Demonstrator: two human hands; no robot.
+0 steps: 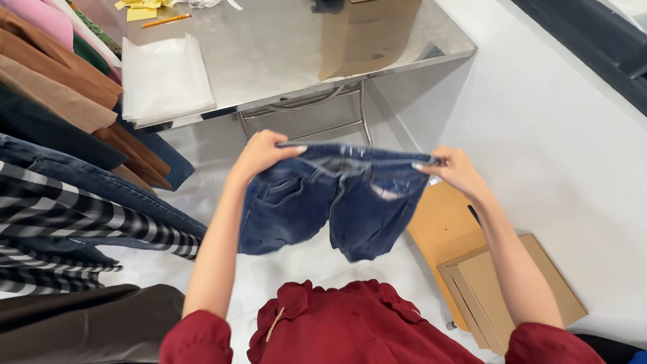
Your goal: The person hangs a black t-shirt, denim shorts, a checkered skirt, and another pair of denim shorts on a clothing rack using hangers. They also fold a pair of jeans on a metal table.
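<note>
While the dark blue denim garment hangs in mid-air in front of the person's chest, it is held by its waistband at both ends, with the band pulled roughly level and taut between the two hands. The left hand has its grip closed on the left end of the band, fingers curled over the top edge. The right hand has its grip closed on the right end in the same pinching manner. The two legs hang down short and bunched, so they appear doubled up or folded; their full length cannot be read. As a judgement, the garment is lifted and spread for handling but not yet laid flat or set down on anything.

Material: heavy woven denim, faded at the seams, with a pale patch on the right leg and stitched pockets showing on the left.

Beyond the garment stands a metal surface, smooth and reflective, on thin tubular legs. It carries a stack of clear plastic sheets or bags, a brown cardboard box, yellow paper notes and a pencil. To the left hangs a row of clothes: brown, navy and black-and-white checked fabrics. On the white floor at the right lie flattened cardboard pieces. The person wears a dark red top with ruffled edging.
</note>
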